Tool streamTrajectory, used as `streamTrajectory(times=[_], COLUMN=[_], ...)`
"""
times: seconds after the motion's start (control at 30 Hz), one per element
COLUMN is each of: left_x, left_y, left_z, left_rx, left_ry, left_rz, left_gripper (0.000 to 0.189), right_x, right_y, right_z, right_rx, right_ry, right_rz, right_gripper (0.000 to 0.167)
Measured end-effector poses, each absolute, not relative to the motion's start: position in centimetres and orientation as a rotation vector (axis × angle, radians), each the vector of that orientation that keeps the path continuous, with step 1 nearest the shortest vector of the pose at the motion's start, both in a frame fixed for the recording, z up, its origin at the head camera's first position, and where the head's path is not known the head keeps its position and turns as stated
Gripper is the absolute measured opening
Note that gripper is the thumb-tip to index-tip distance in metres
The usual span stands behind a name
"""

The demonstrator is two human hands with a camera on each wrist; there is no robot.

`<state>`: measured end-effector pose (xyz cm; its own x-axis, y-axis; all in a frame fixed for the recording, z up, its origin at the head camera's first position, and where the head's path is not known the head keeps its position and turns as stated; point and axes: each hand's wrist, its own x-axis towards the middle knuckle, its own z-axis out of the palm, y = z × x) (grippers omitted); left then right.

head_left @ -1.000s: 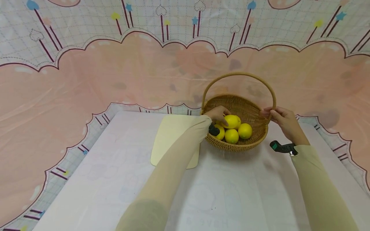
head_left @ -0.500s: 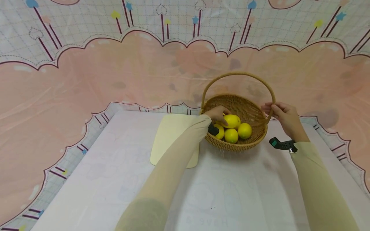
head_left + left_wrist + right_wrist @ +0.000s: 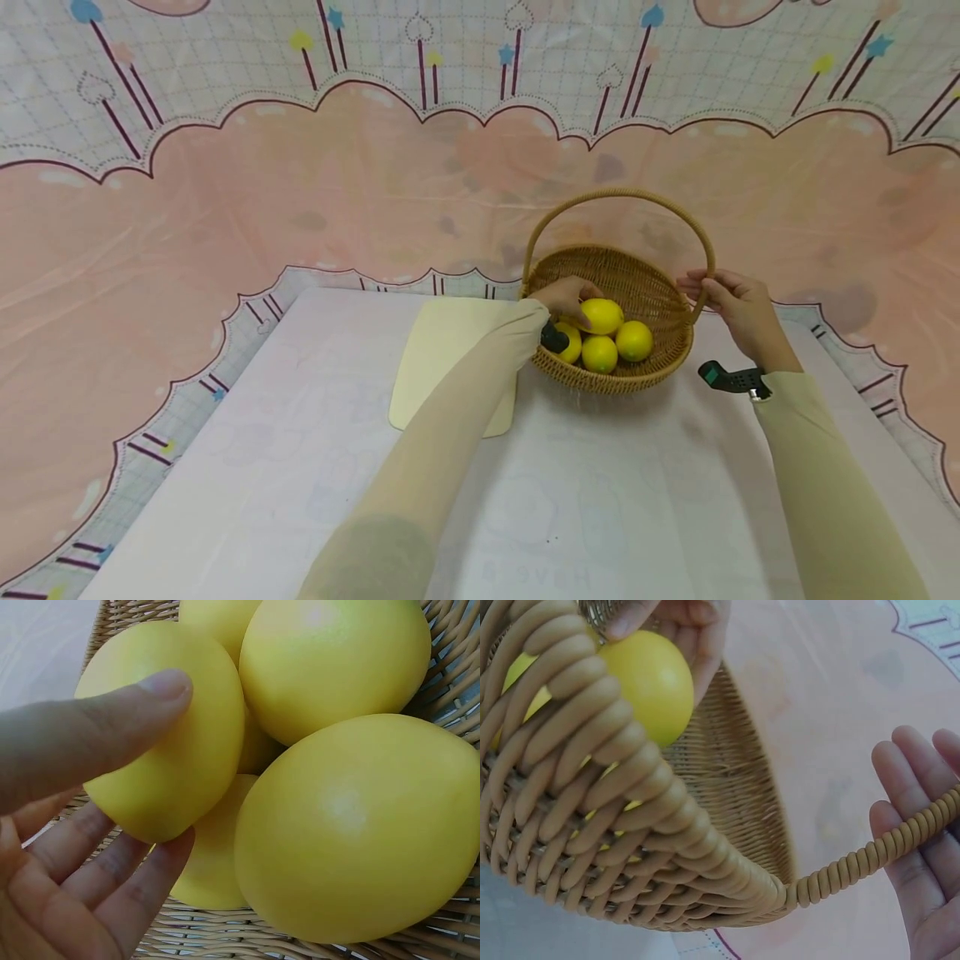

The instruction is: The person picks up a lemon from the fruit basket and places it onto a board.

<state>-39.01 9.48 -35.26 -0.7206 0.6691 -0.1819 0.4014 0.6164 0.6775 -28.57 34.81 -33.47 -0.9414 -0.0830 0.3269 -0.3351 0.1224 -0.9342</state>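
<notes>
The wicker basket point(image 3: 630, 279) is an open bowl of tan woven strands, its rim bound in thick, rounded coils and its arched handle point(image 3: 622, 192) wound in tight rings. Inside is a cluster of smooth, glossy yellow lemons point(image 3: 635, 341), oval and plump, several touching one another; the lower ones are partly hidden, so their exact number cannot be told.

The left hand point(image 3: 566, 298) reaches in over the near-left rim and pinches one lemon point(image 3: 171, 746) between thumb and fingers: the thumb lies along its upper skin, the fingers on the opposite side. This lemon is within the basket, at the top of the cluster.

The right hand point(image 3: 741, 312) holds the handle near its right foot; the fingers lie fairly straight behind the coiled rod, with the thumb on its near side.

Left of the basket, a flat cream board point(image 3: 438, 358) with rounded corners lies on the smooth white surface point(image 3: 270, 467), partly covered by the left sleeve point(image 3: 420, 458). Behind hangs a peach and white cloth point(image 3: 300, 192) with scalloped outlines, a faint grid and printed sticks topped by stars.
</notes>
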Motion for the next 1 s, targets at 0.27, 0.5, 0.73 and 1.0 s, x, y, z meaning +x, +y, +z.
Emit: streamTrajectory(times=[0.27, 0.5, 0.73, 1.0], left_x=[-39.1, -38.6, -38.8, -38.8], left_y=[9.5, 9.4, 9.4, 9.6], left_z=[-35.3, -34.9, -34.7, -33.7], left_rx=[0.845, 0.872, 0.873, 0.912], left_ry=[2.437, 2.453, 2.482, 2.467], left_rz=[0.831, 0.843, 0.868, 0.995], left_gripper=[0.057, 0.054, 0.056, 0.057], right_x=[-28.4, -28.4, -28.6, -28.5], right_y=[34.6, 34.6, 34.7, 34.7], right_z=[-33.4, -33.3, -33.4, -33.3], right_rx=[0.378, 0.348, 0.346, 0.339], right_ry=[-2.241, -2.281, -2.31, -2.343], right_rz=[1.864, 1.831, 1.794, 1.755], right_gripper=[0.024, 0.028, 0.042, 0.046])
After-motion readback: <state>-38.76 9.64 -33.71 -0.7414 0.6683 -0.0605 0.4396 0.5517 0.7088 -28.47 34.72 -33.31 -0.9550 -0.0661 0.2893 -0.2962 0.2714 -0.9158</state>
